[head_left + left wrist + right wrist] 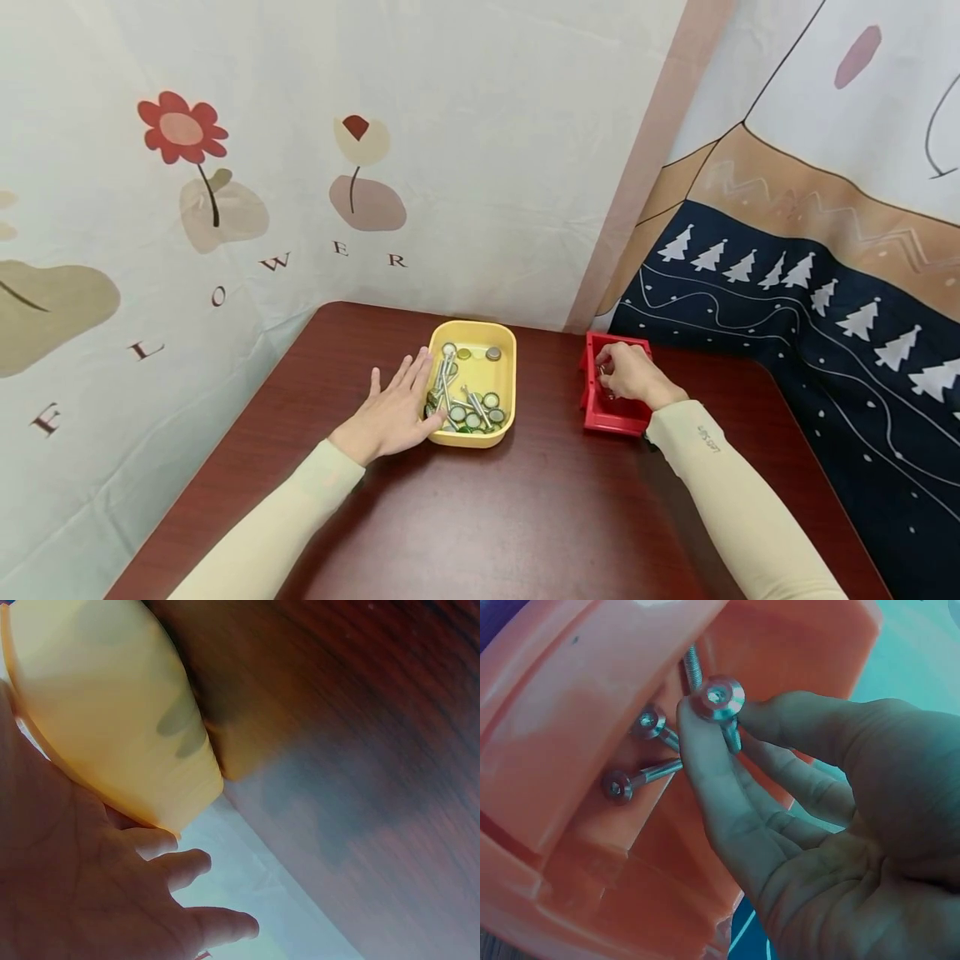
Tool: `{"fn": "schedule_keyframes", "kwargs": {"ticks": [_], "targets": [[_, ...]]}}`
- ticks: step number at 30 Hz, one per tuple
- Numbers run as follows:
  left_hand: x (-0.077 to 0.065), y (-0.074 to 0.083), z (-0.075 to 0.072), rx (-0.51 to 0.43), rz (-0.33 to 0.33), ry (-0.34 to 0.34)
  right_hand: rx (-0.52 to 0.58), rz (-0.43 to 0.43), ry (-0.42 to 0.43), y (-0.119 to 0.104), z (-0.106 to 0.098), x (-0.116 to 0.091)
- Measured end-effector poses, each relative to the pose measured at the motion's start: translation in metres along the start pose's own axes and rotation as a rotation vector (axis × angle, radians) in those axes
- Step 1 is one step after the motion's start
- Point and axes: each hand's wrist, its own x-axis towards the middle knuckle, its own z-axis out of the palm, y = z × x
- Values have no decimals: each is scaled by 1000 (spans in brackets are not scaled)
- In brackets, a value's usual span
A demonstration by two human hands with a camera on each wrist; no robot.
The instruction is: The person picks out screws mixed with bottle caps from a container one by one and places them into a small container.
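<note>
My left hand [396, 412] rests along the left side of a yellow tray [514, 367], its fingers straight and spread, the thumb over the near rim. In the tray lie several silver bolts [444, 379] and several bottle caps [492, 354]. To the right, my right hand [632, 375] reaches into a red bin [617, 423]. Seen from the right wrist, thumb and index finger pinch a bolt [721, 697] just under its round socket head. Below and left of those fingertips, more bolts [657, 773] lie on the bin's floor.
Both containers stand toward the back of a dark reddish-brown table [480, 517]. Behind it hangs a pale cloth [480, 167] printed with flowers and letters. A dark blue cloth with white trees [798, 271] hangs along the right side.
</note>
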Motion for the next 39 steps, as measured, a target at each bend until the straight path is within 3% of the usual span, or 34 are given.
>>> {"fn": "schedule_keyframes", "kwargs": {"ticks": [6, 13, 31, 39], "targets": [[0, 0, 0, 1, 6, 5, 38, 21, 16, 2, 2, -1], [0, -1, 0, -8, 9, 13, -33, -26, 98, -3, 1, -7], [-2, 0, 0, -12, 8, -1, -66, -100, 277, -35, 8, -22], [-1, -2, 3, -14, 16, 14, -70, -182, 232, -56, 16, -21]]}}
